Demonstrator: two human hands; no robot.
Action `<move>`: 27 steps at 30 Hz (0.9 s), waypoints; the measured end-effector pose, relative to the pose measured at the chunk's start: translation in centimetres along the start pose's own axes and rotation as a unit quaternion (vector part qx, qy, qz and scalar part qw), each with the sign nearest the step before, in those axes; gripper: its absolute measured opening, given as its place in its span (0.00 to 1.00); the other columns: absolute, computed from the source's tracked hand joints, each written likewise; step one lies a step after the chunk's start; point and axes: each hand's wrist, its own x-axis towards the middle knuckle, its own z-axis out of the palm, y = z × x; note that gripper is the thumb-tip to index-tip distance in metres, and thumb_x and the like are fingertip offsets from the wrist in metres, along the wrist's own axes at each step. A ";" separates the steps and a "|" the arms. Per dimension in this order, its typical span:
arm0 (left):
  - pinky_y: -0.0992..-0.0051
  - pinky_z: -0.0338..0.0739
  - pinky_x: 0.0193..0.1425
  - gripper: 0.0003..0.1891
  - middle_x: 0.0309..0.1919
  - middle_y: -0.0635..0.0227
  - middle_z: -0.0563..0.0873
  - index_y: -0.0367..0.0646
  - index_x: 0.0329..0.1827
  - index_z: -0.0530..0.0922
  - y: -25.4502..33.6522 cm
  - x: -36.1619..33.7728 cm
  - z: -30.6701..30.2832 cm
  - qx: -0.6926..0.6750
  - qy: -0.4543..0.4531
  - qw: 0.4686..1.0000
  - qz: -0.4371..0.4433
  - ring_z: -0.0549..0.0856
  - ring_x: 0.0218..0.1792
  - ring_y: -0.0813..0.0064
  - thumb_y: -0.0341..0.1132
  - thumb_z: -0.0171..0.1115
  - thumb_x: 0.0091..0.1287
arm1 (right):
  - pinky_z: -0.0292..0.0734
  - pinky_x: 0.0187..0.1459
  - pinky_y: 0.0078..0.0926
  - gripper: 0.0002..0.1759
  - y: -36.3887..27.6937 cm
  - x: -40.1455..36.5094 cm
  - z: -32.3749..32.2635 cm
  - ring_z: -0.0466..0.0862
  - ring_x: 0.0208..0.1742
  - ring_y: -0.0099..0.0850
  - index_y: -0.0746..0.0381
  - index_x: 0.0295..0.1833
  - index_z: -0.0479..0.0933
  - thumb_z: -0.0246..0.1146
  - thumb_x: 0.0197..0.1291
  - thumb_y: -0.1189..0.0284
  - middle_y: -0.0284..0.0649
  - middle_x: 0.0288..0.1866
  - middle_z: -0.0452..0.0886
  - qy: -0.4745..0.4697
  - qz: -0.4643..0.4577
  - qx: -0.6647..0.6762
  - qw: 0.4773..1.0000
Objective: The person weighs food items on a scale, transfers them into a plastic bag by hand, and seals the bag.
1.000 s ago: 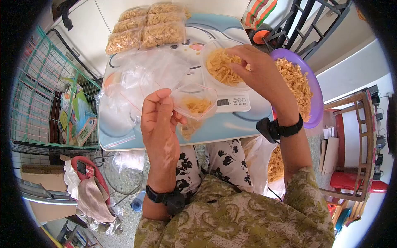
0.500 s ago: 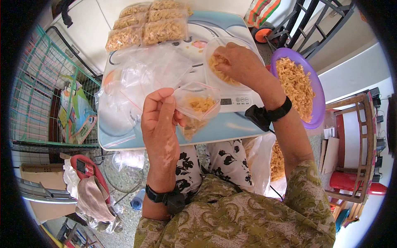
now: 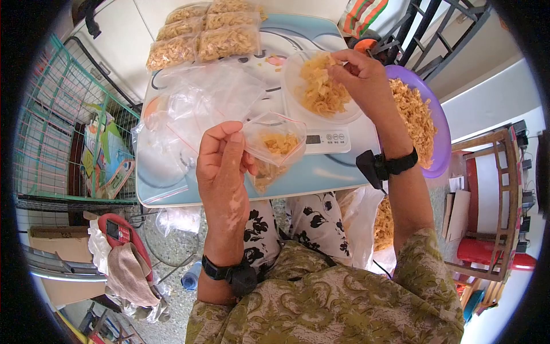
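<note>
My left hand (image 3: 226, 157) pinches the rim of a clear zip bag (image 3: 275, 140), which stands with its mouth open at the front of the table. Crinkled yellow dried food pieces lie inside the bag. My right hand (image 3: 362, 77) is over the right rim of a clear plastic bowl (image 3: 292, 103), its thumb and fingers closed together at the yellow pieces (image 3: 323, 89). How many pieces those fingers hold is hidden. Beneath the bowl is a white kitchen scale (image 3: 327, 143) with a small display and buttons.
Filled bags (image 3: 229, 43) are stacked at the back left of the table (image 3: 240, 192). Loose clear bags (image 3: 206, 94) spread across its left side. A purple basin (image 3: 441, 137) of dried pieces stands at the right. A wire cage (image 3: 74, 137) stands to the left.
My right hand has risen from inside the bowl toward its right rim, uncovering more of the yellow pieces. My left hand keeps the zip bag in nearly the same place.
</note>
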 end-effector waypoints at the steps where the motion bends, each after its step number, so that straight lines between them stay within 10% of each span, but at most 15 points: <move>1: 0.83 0.71 0.32 0.08 0.32 0.77 0.78 0.43 0.53 0.77 0.0 0.0 0.0 0.000 0.000 1.000 0.000 0.74 0.29 0.88 0.33 0.60 0.74 | 0.74 0.34 0.17 0.13 0.6 0.2 0.0 0.78 0.31 0.16 0.65 0.50 0.82 0.68 0.62 0.71 0.32 0.33 0.84 0.036 -0.026 0.016 0.999; 12: 0.83 0.70 0.31 0.08 0.32 0.77 0.76 0.42 0.53 0.77 0.1 0.0 0.5 0.016 0.004 1.000 -0.010 0.74 0.29 0.87 0.32 0.59 0.75 | 0.78 0.34 0.16 0.13 0.1 -0.1 -1.7 0.84 0.32 0.21 0.68 0.48 0.81 0.67 0.65 0.70 0.39 0.34 0.86 0.022 0.095 0.254 0.962; 27: 0.83 0.71 0.31 0.09 0.33 0.76 0.77 0.41 0.54 0.76 -0.1 0.1 0.5 0.007 -0.005 1.000 -0.015 0.75 0.30 0.87 0.32 0.59 0.74 | 0.86 0.42 0.17 0.11 1.5 -0.1 -3.5 0.86 0.41 0.25 0.68 0.53 0.77 0.60 0.71 0.73 0.40 0.42 0.85 0.015 0.171 0.611 0.773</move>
